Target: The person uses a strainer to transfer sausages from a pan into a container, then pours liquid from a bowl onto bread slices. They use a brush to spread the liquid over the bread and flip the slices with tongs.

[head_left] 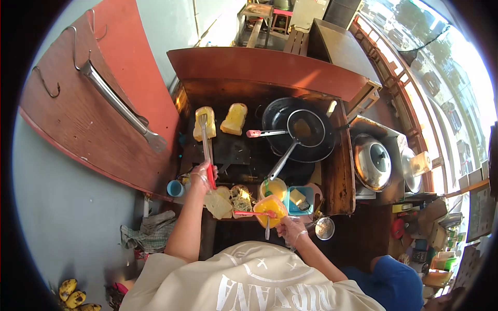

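Note:
My left hand (199,175), in a clear plastic glove, is closed round metal tongs (207,147) with red grips. The tips of the tongs rest on a slice of yellow-topped bread (204,133) on the dark griddle (232,150). A second coated slice (234,118) lies to its right, untouched. My right hand (291,229), also gloved, grips the edge of a plastic tub of yellow spread (278,208) near my chest. A red-handled utensil (249,213) leans in the tub. Part of the right hand's fingers is hidden by the tub.
Right of the bread, a black wok (275,106) holds a smaller pan (313,128) and pink-tipped tongs (257,133). Along the front edge stand plain bread (218,203), a shredded filling (240,198), a yellow tub (274,188) and a blue container (307,193). A lidded pot (371,161) is at right.

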`<state>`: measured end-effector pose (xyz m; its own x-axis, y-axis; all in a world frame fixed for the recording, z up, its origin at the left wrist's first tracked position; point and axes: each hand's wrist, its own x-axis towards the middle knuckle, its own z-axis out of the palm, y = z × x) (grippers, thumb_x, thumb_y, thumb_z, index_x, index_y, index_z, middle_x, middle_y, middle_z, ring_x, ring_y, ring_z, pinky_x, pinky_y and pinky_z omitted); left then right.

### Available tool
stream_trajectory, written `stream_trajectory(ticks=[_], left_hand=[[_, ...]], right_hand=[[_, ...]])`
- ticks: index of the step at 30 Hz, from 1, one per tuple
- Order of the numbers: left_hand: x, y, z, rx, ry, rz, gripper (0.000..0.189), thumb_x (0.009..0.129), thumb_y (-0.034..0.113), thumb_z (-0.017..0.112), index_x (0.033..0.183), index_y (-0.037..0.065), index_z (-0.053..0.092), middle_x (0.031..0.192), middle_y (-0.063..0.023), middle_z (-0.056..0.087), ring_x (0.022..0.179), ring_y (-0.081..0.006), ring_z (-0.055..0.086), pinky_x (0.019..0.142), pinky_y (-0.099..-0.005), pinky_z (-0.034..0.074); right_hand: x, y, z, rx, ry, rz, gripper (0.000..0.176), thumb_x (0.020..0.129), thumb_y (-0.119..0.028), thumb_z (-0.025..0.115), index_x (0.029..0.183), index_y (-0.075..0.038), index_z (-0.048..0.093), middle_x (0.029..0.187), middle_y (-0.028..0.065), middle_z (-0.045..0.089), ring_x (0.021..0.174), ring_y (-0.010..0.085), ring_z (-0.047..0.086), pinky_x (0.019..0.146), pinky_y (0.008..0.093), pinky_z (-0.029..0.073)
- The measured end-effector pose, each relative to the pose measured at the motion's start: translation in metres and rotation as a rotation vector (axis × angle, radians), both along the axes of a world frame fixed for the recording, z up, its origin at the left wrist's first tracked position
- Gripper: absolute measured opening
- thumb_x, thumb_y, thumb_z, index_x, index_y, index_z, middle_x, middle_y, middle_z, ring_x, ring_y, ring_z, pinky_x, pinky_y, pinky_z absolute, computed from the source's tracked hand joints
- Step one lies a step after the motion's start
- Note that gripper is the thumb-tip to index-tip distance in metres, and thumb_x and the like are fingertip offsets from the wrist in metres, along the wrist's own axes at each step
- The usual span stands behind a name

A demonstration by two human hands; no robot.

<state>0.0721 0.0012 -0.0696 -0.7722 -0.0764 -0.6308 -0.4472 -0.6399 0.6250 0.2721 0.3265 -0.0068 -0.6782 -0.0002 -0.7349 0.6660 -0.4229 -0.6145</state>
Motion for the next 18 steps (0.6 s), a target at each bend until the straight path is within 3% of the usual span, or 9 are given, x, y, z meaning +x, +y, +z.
stream_trajectory(ticks=[3, 8, 10, 11, 12, 14, 15, 16, 18], left_hand=[[-0.013, -0.016, -0.007, -0.14, 0.04, -0.08, 0.022, 0.094, 0.027, 0.067, 0.086, 0.009, 0.058, 0.069, -0.0053, 0.061, 0.055, -0.0179, 0.058, 0.046, -0.0315, 0.046], [-0.02, -0.024, 0.001, -0.302, 0.006, -0.078, 0.021, 0.095, 0.027, 0.067, 0.085, 0.01, 0.06, 0.067, -0.0042, 0.06, 0.052, -0.0148, 0.056, 0.043, -0.0283, 0.044], [-0.02, -0.023, 0.008, -0.554, -0.039, -0.054, 0.026, 0.095, 0.027, 0.067, 0.078, 0.009, 0.06, 0.063, -0.002, 0.059, 0.047, -0.0118, 0.052, 0.039, -0.0273, 0.037], [-0.021, -0.026, 0.008, -0.679, -0.058, -0.02, 0.024, 0.093, 0.025, 0.066, 0.082, 0.004, 0.064, 0.065, -0.0081, 0.063, 0.052, -0.0212, 0.06, 0.044, -0.0359, 0.044], [-0.022, -0.038, -0.002, -0.682, -0.058, -0.023, 0.024, 0.093, 0.025, 0.066, 0.082, 0.004, 0.064, 0.065, -0.0081, 0.063, 0.052, -0.0212, 0.06, 0.044, -0.0359, 0.044], [-0.023, -0.061, -0.017, -1.889, 0.321, -0.106, 0.022, 0.09, 0.023, 0.066, 0.087, 0.001, 0.068, 0.073, -0.0176, 0.068, 0.068, -0.0352, 0.067, 0.059, -0.0466, 0.051], [-0.022, -0.054, 0.004, -1.688, 0.091, -0.086, 0.021, 0.089, 0.019, 0.064, 0.096, 0.0, 0.068, 0.087, -0.0231, 0.069, 0.084, -0.0437, 0.066, 0.075, -0.0511, 0.052], [-0.016, -0.051, 0.023, -1.688, 0.09, -0.087, 0.021, 0.089, 0.019, 0.064, 0.096, 0.0, 0.068, 0.087, -0.0231, 0.069, 0.084, -0.0437, 0.066, 0.075, -0.0511, 0.052], [-0.004, -0.046, 0.053, -2.116, 0.181, -0.083, 0.022, 0.091, 0.02, 0.063, 0.103, 0.002, 0.067, 0.095, -0.0212, 0.07, 0.086, -0.0413, 0.067, 0.076, -0.0491, 0.053]], right_hand=[[0.005, -0.002, -0.005, -0.013, 0.008, -0.03, 0.013, 0.09, -0.013, 0.064, 0.084, -0.002, 0.061, 0.07, 0.0097, 0.064, 0.054, 0.0173, 0.061, 0.049, 0.0313, 0.051], [0.005, -0.003, -0.004, -0.009, -0.007, -0.047, 0.015, 0.09, -0.015, 0.066, 0.083, -0.004, 0.06, 0.07, 0.0093, 0.063, 0.054, 0.0161, 0.06, 0.051, 0.0313, 0.053], [0.007, -0.003, -0.009, -0.016, -0.003, -0.054, 0.015, 0.091, -0.015, 0.065, 0.083, -0.004, 0.06, 0.07, 0.0091, 0.063, 0.054, 0.0162, 0.06, 0.051, 0.0314, 0.052], [0.008, -0.003, -0.01, -0.02, 0.004, -0.058, 0.016, 0.091, -0.015, 0.065, 0.083, -0.003, 0.06, 0.07, 0.0089, 0.063, 0.055, 0.0162, 0.06, 0.051, 0.0314, 0.052], [0.008, -0.003, -0.009, -0.022, 0.004, -0.061, 0.016, 0.091, -0.015, 0.065, 0.083, -0.003, 0.06, 0.07, 0.0089, 0.063, 0.055, 0.0162, 0.06, 0.051, 0.0314, 0.052], [0.008, -0.003, -0.004, -0.001, 0.004, -0.019, 0.016, 0.091, -0.016, 0.065, 0.083, -0.003, 0.06, 0.07, 0.0089, 0.063, 0.055, 0.0162, 0.059, 0.051, 0.0315, 0.052], [0.008, -0.003, -0.005, -0.002, 0.003, -0.019, 0.016, 0.091, -0.016, 0.065, 0.083, -0.003, 0.06, 0.07, 0.0089, 0.063, 0.055, 0.0162, 0.059, 0.051, 0.0315, 0.052], [0.009, -0.002, -0.005, -0.009, 0.004, -0.011, 0.016, 0.091, -0.016, 0.065, 0.083, -0.003, 0.06, 0.07, 0.0089, 0.063, 0.055, 0.0161, 0.059, 0.051, 0.0315, 0.052], [0.01, -0.001, -0.005, -0.014, -0.001, -0.002, 0.017, 0.092, -0.016, 0.065, 0.083, -0.002, 0.06, 0.07, 0.0089, 0.063, 0.055, 0.0161, 0.059, 0.05, 0.0314, 0.051]])
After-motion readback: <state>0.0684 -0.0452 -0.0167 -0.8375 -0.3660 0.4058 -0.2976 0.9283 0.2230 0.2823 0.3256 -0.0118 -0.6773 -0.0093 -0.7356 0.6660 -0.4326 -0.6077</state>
